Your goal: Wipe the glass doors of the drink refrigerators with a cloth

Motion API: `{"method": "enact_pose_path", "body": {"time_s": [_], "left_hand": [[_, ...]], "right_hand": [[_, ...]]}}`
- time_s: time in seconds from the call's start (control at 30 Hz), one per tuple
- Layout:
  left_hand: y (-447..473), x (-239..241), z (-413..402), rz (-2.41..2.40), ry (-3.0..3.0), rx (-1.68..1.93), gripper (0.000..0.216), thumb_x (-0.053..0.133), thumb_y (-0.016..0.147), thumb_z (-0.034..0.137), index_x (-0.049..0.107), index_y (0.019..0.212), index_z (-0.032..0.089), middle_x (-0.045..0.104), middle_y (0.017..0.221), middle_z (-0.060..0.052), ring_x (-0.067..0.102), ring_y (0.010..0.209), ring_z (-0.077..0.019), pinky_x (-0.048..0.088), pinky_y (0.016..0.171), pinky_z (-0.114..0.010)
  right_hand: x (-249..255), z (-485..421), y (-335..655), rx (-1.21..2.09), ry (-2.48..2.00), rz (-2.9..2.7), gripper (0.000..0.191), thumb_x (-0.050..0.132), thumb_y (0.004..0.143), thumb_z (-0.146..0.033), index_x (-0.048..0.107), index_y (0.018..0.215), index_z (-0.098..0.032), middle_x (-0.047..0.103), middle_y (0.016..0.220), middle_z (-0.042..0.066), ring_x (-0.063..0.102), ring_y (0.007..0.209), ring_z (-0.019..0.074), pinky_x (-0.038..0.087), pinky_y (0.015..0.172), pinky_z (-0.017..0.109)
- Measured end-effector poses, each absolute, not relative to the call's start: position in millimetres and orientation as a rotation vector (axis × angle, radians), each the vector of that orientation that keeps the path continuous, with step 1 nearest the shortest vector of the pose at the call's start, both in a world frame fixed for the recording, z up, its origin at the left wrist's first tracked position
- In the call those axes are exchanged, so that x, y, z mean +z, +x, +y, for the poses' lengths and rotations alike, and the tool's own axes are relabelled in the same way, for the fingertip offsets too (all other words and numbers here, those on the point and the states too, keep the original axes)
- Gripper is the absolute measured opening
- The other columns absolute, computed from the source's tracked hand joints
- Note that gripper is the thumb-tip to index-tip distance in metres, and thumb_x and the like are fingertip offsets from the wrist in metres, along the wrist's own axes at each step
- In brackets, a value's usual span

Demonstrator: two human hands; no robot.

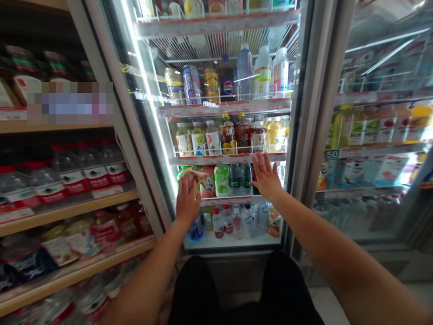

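In the head view, a lit drinks fridge with a glass door (209,108) is in front of me. My left hand (188,198) is at the door's lower left, its fingers closed on a crumpled, pale brownish cloth (196,175) that seems to lie against the glass. At the lower right, my right hand (267,178) is stretched flat with fingers spread, holding nothing; it appears to touch the glass. Behind the hands are a green-labelled bottle (222,180) and several dark green bottles (246,177) on a shelf.
Upper fridge shelves hold cans (191,84) and bottles (244,70). To the left stands a wooden shelf (77,205) with several red-capped bottles (69,164). A metal door frame (320,113) separates this door from another glass-fronted fridge (372,171) at right. My knees (196,289) are below.
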State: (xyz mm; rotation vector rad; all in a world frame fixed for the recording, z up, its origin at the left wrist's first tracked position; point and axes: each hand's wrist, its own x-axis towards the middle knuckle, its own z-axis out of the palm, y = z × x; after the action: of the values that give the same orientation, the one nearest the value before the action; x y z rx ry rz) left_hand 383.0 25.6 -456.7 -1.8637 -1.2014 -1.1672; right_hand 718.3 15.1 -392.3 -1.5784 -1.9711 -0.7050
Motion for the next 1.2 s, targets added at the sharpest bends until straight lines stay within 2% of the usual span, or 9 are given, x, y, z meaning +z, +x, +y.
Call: {"method": "enact_pose_path", "body": {"time_s": [0.13,0.37,0.57,0.83,1.07,1.2], "left_hand": [[395,-498,13,-1.195,-1.935,-1.009,0.065,0.051,0.094,0.023,0.033,0.156,0.014,0.01,0.169,-0.014,0.006,0.156,-0.0357,0.026,0.125,-0.059],[419,-481,11,-1.16,-1.952,-1.032,0.061,0.049,0.095,0.023,0.037,0.154,0.015,0.015,0.168,-0.014,0.009,0.156,-0.0334,0.027,0.125,-0.057],[449,-505,2,-1.12,-2.081,-0.848,0.056,0.049,0.093,0.019,0.046,0.149,0.015,0.028,0.165,-0.012,0.014,0.156,-0.0299,0.031,0.125,-0.05],[474,-471,10,-1.097,-2.005,-0.967,0.058,0.047,0.095,0.02,0.039,0.152,0.012,0.024,0.166,-0.015,0.012,0.156,-0.0311,0.032,0.123,-0.054],[503,-488,2,-0.939,-2.171,-0.72,0.057,0.051,0.091,0.018,0.047,0.148,0.015,0.027,0.166,-0.009,0.014,0.156,-0.0282,0.03,0.126,-0.047],[504,-461,10,-0.946,-2.138,-0.839,0.062,0.048,0.093,0.017,0.038,0.154,0.015,0.021,0.167,-0.011,0.01,0.157,-0.0281,0.03,0.126,-0.049]], "right_hand": [[-393,15,718,-0.699,-1.581,-1.972,0.115,0.068,0.091,-0.036,-0.027,0.154,-0.026,-0.015,0.168,0.008,-0.011,0.156,0.0318,0.018,0.122,0.065],[-393,16,719,-0.702,-1.569,-1.964,0.114,0.068,0.09,-0.036,-0.025,0.155,-0.026,-0.013,0.169,0.009,-0.01,0.156,0.0315,0.018,0.122,0.065],[-395,19,718,-0.709,-1.566,-1.958,0.113,0.068,0.09,-0.035,-0.021,0.157,-0.025,-0.011,0.169,0.008,-0.01,0.156,0.0312,0.016,0.122,0.065],[-394,17,718,-0.701,-1.559,-1.962,0.112,0.068,0.09,-0.035,-0.021,0.158,-0.024,-0.01,0.17,0.008,-0.01,0.157,0.0307,0.015,0.123,0.064],[-395,16,718,-0.704,-1.56,-1.955,0.105,0.067,0.09,-0.034,-0.009,0.161,-0.022,-0.005,0.17,0.01,-0.008,0.157,0.0308,0.015,0.123,0.063],[-395,16,718,-0.706,-1.545,-1.955,0.104,0.066,0.091,-0.033,-0.009,0.161,-0.022,-0.005,0.17,0.01,-0.009,0.157,0.0303,0.018,0.123,0.063]]}}
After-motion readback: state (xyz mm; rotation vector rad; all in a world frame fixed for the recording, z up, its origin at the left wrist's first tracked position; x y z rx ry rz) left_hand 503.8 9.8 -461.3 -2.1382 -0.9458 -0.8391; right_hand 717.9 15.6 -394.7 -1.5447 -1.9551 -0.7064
